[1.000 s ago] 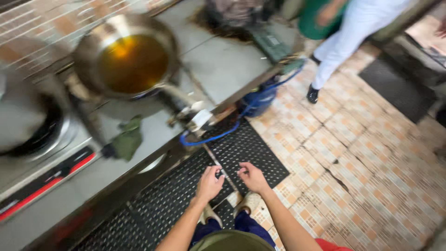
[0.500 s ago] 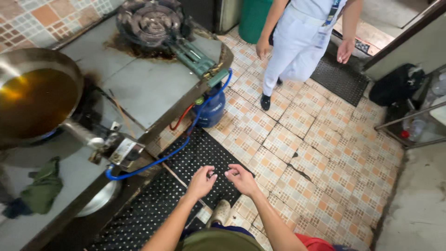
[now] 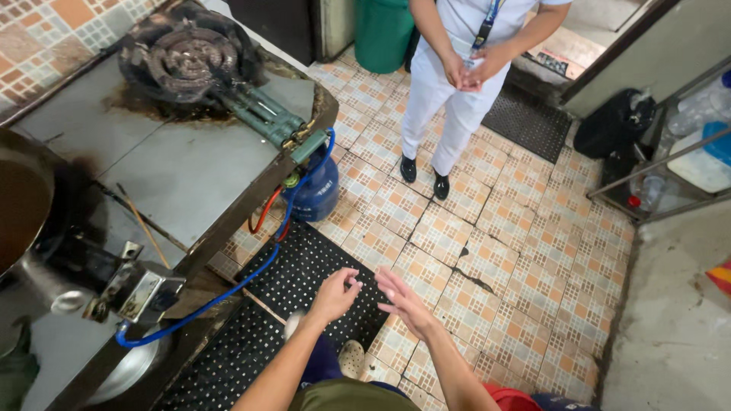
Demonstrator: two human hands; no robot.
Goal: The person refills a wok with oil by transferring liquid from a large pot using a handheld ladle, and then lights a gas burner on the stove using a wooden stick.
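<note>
My left hand (image 3: pixel 336 294) hangs in front of me over the black perforated floor mat (image 3: pixel 304 266), fingers loosely curled and holding nothing. My right hand (image 3: pixel 403 302) is just beside it over the tiled floor (image 3: pixel 487 251), fingers spread and empty. The two hands are a small gap apart. To my left runs a steel counter (image 3: pixel 190 171) with a large wok of dark oil (image 3: pixel 23 213) at its near end and a bare gas burner (image 3: pixel 186 57) at the far end.
A blue gas cylinder (image 3: pixel 316 190) stands under the counter with blue and red hoses. A person in white clothes and black shoes (image 3: pixel 449 84) stands ahead with hands clasped. A green bin (image 3: pixel 381 34), a second mat (image 3: pixel 529 122) and a wire rack with bottles (image 3: pixel 678 144) lie beyond.
My view has swung right and up, away from the wok towards the floor and the standing person. My hands, which were touching, have come apart and the right one has opened.
</note>
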